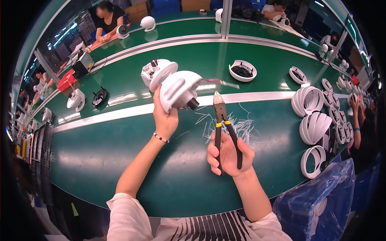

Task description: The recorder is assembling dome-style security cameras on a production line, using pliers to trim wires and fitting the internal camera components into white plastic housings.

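Note:
My left hand is closed around a rounded white plastic housing, tilted and held above the bench, with a black lens-like cylinder at its lower side. A thin bundle of wires sticks out from it to the right. My right hand grips a pair of diagonal cutters by black handles with yellow bands. Their jaws point up and look closed or nearly so, just right of the housing and apart from it. Behind the housing is another white part with small fittings. Thin white plastic strips lie scattered beyond the cutters.
White rings are stacked along the bench's right side, above a blue plastic bag. White-rimmed round parts sit on the far green surface. A black round part and a white shell stand left. Other people work across and at right.

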{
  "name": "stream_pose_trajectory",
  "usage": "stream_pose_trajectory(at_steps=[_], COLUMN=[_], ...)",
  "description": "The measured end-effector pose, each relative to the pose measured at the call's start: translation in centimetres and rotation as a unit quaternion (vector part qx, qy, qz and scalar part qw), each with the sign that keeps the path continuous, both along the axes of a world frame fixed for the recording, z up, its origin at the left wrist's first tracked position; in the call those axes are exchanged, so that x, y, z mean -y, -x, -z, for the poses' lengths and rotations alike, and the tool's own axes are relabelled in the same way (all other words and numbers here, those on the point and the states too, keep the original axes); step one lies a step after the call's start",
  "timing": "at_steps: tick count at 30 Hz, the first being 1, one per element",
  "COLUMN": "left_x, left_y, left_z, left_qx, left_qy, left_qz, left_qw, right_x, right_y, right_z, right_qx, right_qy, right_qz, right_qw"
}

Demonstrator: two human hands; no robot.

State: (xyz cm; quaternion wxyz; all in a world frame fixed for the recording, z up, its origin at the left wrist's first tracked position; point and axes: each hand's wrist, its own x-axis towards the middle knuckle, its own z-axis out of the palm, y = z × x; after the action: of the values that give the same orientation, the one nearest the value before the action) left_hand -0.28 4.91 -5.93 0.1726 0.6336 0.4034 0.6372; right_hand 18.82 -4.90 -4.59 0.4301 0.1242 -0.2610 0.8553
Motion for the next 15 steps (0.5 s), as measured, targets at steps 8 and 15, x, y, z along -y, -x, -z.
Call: stream_pose_trajectory(at_steps=[8, 15], left_x=[3.4, 2.4], left_y=[-4.2, -6.3], left_z=[-3.6, -4.9], left_qx=[-0.044, 0.275], left_qy=[-0.08, 0.402], left_qz=[0.022, 0.277], left_qw=[0.996, 0.828], right_x=[0.6, 0.3], right_y=[-6.0, -8.4], right_z=[-2.7, -2.8], right_qx=[-0.162, -0.192], right_qy=[-0.112, -0.13], right_qz=[0.118, 0.191], right_qw=[0.973, 0.954])
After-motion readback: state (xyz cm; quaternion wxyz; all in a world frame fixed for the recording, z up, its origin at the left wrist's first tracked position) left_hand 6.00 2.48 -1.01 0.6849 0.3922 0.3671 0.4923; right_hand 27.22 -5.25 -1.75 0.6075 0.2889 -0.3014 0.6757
